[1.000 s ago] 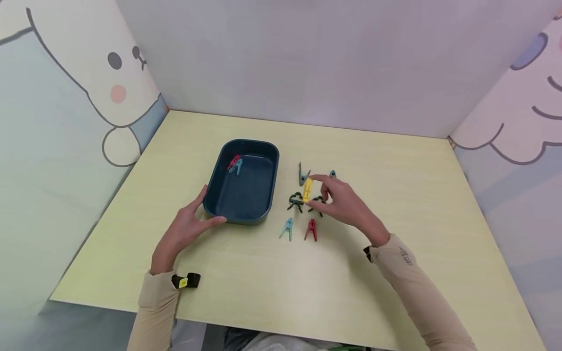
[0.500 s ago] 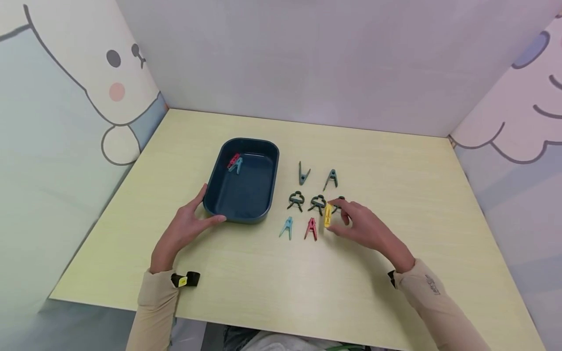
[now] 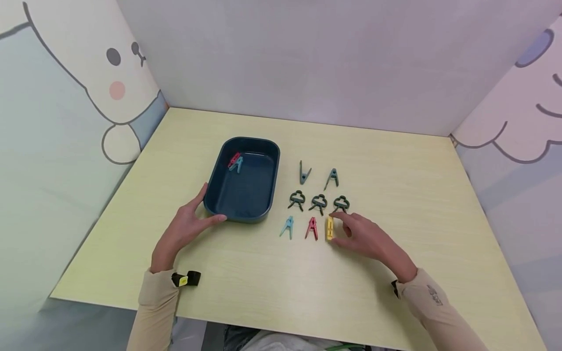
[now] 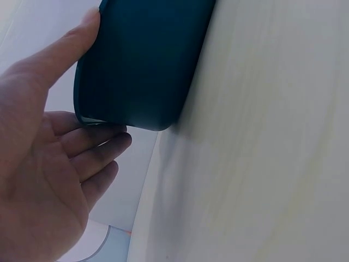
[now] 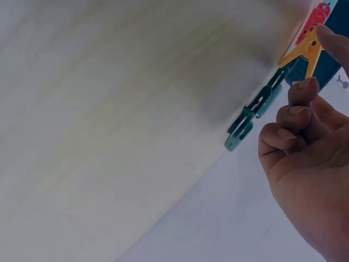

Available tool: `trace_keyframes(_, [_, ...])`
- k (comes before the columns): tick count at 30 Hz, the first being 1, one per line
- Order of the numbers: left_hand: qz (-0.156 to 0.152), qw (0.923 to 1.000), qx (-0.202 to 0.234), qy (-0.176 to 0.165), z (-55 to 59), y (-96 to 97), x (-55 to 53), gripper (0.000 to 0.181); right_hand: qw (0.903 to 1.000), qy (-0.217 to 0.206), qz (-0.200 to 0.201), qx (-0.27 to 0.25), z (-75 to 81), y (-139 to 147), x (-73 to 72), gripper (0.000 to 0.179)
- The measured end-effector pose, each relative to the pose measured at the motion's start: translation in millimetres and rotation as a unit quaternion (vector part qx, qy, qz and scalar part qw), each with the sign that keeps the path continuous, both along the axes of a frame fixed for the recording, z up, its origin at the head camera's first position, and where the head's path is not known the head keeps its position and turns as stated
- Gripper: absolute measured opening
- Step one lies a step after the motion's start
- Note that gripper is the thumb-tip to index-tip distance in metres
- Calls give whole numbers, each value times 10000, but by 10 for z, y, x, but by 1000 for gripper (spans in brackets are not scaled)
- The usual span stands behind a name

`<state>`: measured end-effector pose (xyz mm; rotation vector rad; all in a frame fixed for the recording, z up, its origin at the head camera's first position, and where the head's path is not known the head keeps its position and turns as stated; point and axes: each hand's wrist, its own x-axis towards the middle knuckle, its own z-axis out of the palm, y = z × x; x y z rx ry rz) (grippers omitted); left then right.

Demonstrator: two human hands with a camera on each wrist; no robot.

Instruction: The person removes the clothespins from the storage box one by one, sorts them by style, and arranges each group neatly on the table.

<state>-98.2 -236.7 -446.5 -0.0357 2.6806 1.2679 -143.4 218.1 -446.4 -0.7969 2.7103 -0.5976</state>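
Observation:
A dark blue rectangular tray stands left of the table's middle. My left hand spans its near left corner, thumb along the near side and fingers at the left side. In the left wrist view the thumb and fingers of this hand look extended and touch the tray wall. My right hand pinches a yellow clothespin between thumb and index finger. The right wrist view shows the yellow clothespin with its legs spread, at the table surface. A red clothespin and a light blue clothespin lie to its left.
Three dark green clips, the middle one among them, form a row behind. Two grey-green clothespins lie farther back. Inside the tray are a red clothespin and a light blue clothespin. Walls bound the table's back and sides.
My right hand has carried the yellow clothespin from over the green clips to the right and nearer, down beside the red clothespin. The left hand and tray stay in place.

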Motion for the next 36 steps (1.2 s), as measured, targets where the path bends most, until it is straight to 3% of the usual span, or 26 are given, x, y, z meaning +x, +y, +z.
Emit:
trace_keyframes(13, [26, 10000, 3, 17, -12, -3, 3, 109, 9998, 161, 104, 44, 43, -3, -1, 62])
trace_keyframes(19, [55, 10000, -7, 40, -30, 3, -9, 110, 9992, 356, 143, -89, 145, -1, -98, 63])
trace_keyframes(27, [45, 9999, -60, -96, 8, 17, 3, 111, 9936, 497, 212, -994, 265, -154, -484, 51])
trace_keyframes(36, [55, 9999, -34, -85, -1, 13, 7, 111, 9800, 649, 422, -1835, 356, -690, -971, 42])
